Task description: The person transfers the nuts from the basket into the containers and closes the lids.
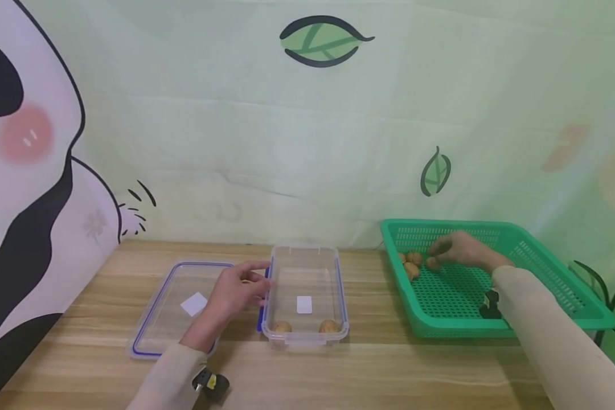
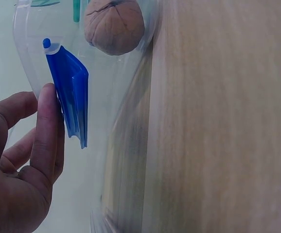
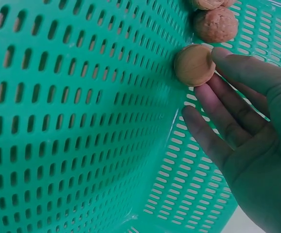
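In the green basket (image 1: 497, 324), my right hand (image 1: 463, 250) pinches a walnut (image 3: 194, 65) between thumb and fingertips, low beside the basket wall. More walnuts (image 1: 412, 267) lie close by at the basket's left end; one textured walnut (image 3: 216, 24) shows just past the held one. My left hand (image 1: 241, 290) is at the left side of a clear plastic box (image 1: 304, 273), its fairly straight fingers touching the side by the blue latch (image 2: 72, 92). Inside the box, one walnut (image 1: 282, 327) sits at the near left corner and another walnut (image 1: 329, 326) at the near right.
A clear lid (image 1: 159, 319) with a blue seal lies flat left of the box, partly behind the left forearm. The wooden table (image 1: 364, 370) runs under everything. Behind it hangs a pale green printed cloth (image 1: 261, 142).
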Demonstrator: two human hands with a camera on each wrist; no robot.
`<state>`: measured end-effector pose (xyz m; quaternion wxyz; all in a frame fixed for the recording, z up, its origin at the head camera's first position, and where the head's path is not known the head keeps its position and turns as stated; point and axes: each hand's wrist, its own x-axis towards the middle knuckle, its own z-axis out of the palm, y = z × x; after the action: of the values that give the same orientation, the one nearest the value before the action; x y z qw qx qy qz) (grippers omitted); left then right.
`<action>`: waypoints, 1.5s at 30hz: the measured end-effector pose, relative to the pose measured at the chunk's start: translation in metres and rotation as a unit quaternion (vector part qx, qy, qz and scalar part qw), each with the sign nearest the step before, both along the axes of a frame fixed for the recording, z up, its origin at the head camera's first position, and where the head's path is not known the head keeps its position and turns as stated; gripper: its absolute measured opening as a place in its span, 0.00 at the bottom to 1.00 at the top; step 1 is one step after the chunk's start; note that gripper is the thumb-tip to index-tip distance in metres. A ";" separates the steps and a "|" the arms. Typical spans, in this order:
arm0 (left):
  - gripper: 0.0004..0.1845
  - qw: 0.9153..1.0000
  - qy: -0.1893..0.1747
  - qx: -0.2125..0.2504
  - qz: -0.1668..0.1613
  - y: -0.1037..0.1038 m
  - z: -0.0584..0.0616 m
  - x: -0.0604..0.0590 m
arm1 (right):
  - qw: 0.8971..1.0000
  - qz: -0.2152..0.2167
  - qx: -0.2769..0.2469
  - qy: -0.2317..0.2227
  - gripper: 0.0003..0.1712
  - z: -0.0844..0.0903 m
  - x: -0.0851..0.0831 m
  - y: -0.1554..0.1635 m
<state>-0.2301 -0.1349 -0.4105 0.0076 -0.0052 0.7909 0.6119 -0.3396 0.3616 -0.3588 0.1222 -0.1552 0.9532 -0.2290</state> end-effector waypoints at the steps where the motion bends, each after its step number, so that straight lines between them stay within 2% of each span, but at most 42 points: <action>1: 0.25 1.000 0.000 0.000 0.000 0.000 0.000 0.000 | 1.000 0.000 0.001 -0.002 0.24 0.000 0.000 0.000; 12: 0.25 1.000 0.004 0.000 -0.001 0.000 0.002 0.000 | 1.000 0.006 0.006 0.002 0.16 -0.002 -0.003 0.001; 18: 0.25 1.000 0.005 -0.002 -0.002 0.000 0.002 -0.001 | 0.999 -0.002 0.003 -0.034 0.21 -0.001 -0.002 0.001; 23: 0.25 1.000 0.008 0.000 -0.003 0.000 0.002 -0.001 | 0.999 0.000 0.008 -0.041 0.26 0.000 0.001 0.001; 29: 0.25 1.000 0.009 0.003 -0.003 0.000 0.001 -0.001 | 1.000 0.004 0.006 -0.012 0.25 0.004 0.002 -0.002; 34: 0.25 1.000 0.008 0.005 -0.004 0.000 0.000 -0.001 | 1.000 -0.006 -0.009 0.011 0.28 0.012 0.005 -0.005; 45: 0.25 1.000 0.007 0.004 -0.005 -0.002 0.001 0.000 | 0.994 -0.027 -0.077 0.067 0.30 0.050 0.019 -0.026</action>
<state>-0.2299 -0.1364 -0.4099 0.0057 0.0032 0.7886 0.6148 -0.3203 0.3358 -0.3092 0.0397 -0.1537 0.9427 -0.2935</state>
